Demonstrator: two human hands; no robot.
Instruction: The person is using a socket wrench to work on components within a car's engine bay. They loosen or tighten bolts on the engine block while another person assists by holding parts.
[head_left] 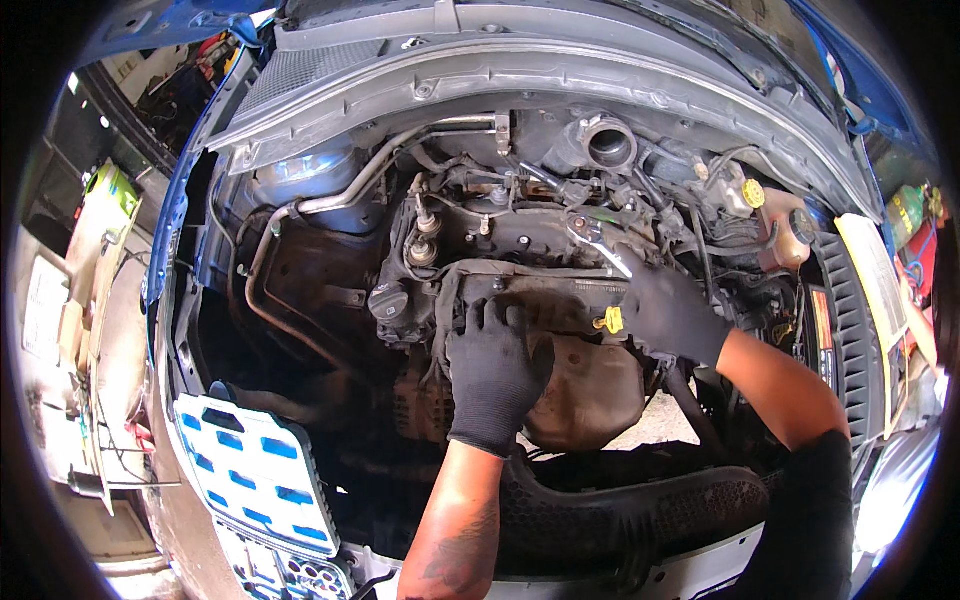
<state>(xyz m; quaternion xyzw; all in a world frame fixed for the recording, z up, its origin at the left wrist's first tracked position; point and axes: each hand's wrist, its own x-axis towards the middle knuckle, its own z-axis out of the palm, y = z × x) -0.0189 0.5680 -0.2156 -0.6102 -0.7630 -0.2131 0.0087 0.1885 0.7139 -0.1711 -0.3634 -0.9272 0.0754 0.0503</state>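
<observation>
A silver ratchet wrench (612, 257) lies across the top of the dark engine (550, 237), its head over the valve cover. My right hand (670, 308), in a black glove, is closed round the handle end of it. Just left of that hand sticks up a yellow dipstick handle (609, 320). My left hand (497, 368), also gloved in black, rests on the engine's front edge with its fingers stretched forward and its thumb apart; nothing shows in it. Left of its fingertips is a black oil filler cap (389, 300). A brown heat shield (588, 392) sits below and between my hands.
A blue and white tool case (255, 470) stands propped up at the front left, with sockets in its lower half. Metal pipes (345, 197) run along the left of the engine bay. At the right are a coolant tank (790, 240) and a yellow cap (753, 193).
</observation>
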